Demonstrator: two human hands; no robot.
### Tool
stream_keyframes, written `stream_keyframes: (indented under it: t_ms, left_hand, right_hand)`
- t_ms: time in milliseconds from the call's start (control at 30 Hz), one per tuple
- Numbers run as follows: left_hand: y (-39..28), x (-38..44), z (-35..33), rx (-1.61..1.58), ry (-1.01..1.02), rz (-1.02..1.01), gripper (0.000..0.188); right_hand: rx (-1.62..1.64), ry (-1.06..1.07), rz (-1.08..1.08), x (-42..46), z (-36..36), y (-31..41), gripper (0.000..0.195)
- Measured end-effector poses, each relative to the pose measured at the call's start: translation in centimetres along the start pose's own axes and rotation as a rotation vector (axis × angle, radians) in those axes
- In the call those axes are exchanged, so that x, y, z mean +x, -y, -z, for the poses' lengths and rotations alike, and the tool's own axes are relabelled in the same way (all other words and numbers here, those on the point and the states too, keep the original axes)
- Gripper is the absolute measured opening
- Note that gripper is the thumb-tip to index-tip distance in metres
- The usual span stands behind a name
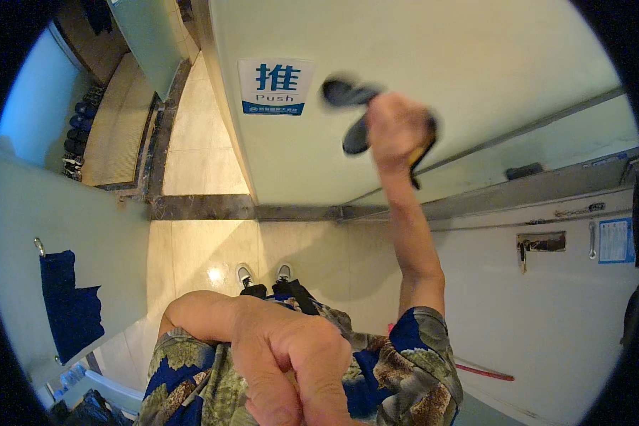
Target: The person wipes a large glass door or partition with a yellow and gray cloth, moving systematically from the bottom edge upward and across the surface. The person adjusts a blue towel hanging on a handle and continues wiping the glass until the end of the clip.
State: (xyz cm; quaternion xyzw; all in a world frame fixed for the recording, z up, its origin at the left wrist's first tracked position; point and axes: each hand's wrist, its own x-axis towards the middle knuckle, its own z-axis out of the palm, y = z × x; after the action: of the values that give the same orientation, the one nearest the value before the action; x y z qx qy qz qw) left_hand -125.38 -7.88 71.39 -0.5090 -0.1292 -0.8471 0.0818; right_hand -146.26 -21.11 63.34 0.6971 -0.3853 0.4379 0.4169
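Note:
My right hand [396,128] is raised in front of a pale green door panel [458,64], its fingers closed around a black object [346,95]. Motion blur softens this object. Rounded black lobes stick out to the left of the fist, and a black edge with a little yellow shows on the right. Its exact kind is unclear, as is whether it touches the panel. My left hand [293,357] is bent up close beneath the camera, in front of my patterned shirt [186,373]. Its fingers curl downward, and whatever may lie inside them is hidden.
A sign with writing [276,88] is stuck on the door panel. Several shoes [80,125] line the wall beside a tan mat [118,117]. Dark blue material [72,303] is on the left panel. Right, a white surface [511,309] has a metal-framed opening [543,241] and wrench [592,240].

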Motion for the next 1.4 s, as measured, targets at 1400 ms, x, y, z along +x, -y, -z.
stream_keyframes:
  t_ms: [1400]
  left_hand:
    - [-5.8,-2.5,-2.1,-0.133,0.003,0.017,0.010]
  right_hand:
    - [-0.344,-0.501,-0.156,9.2,0.9,-5.6,0.018]
